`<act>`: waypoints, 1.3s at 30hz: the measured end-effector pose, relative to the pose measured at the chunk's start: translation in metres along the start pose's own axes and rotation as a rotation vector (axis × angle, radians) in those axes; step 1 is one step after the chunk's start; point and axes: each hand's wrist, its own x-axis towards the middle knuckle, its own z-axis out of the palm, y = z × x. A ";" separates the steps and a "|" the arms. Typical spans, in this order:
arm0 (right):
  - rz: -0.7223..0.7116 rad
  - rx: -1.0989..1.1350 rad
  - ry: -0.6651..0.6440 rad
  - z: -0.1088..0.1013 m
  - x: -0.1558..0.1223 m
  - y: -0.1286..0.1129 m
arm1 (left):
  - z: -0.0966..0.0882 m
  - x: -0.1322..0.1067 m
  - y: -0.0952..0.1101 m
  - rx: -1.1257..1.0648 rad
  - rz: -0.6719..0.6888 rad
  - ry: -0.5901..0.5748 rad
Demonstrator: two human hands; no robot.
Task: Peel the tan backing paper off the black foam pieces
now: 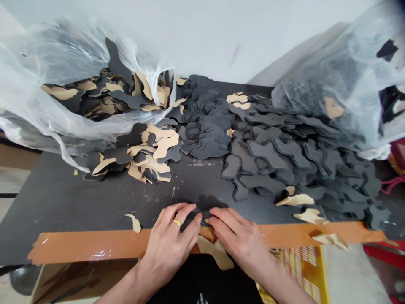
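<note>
Near the table's front edge, my left hand (175, 232), with a gold ring, has its fingers closed on one end of a dark grey foam piece (202, 212). My right hand (236, 234) pinches the other end, so most of the piece is hidden. Just below the hands, a tan backing-paper piece (218, 254) hangs at the edge over dark clothing. Beyond my hands, long stacks of black foam pieces (207, 126) lie in the middle. On the left is a loose heap of tan-backed foam pieces (152, 152).
An open clear plastic bag (133, 122) full of tan-backed pieces stands at the left. Grey wavy foam pieces (272, 156) spread over the right, beside another plastic bag (335, 76). Brown tape (95, 247) covers the front edge. A yellow basket (303, 270) sits below.
</note>
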 end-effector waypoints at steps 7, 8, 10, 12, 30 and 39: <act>0.004 0.008 -0.013 0.003 -0.002 0.003 | -0.002 0.000 -0.002 0.001 0.011 -0.010; 0.001 0.005 -0.012 0.003 -0.001 0.003 | -0.002 -0.001 -0.002 0.001 0.016 -0.014; -0.003 -0.005 -0.011 0.003 -0.001 0.003 | -0.002 -0.002 -0.003 -0.005 0.019 -0.022; -0.004 -0.010 -0.012 0.003 0.000 0.002 | -0.001 -0.003 -0.003 -0.013 0.016 -0.027; -0.044 0.044 0.007 -0.007 -0.001 0.004 | -0.001 -0.004 0.003 0.016 0.005 -0.057; 0.176 0.061 0.158 -0.021 -0.045 0.033 | 0.002 -0.004 0.004 0.004 -0.026 -0.040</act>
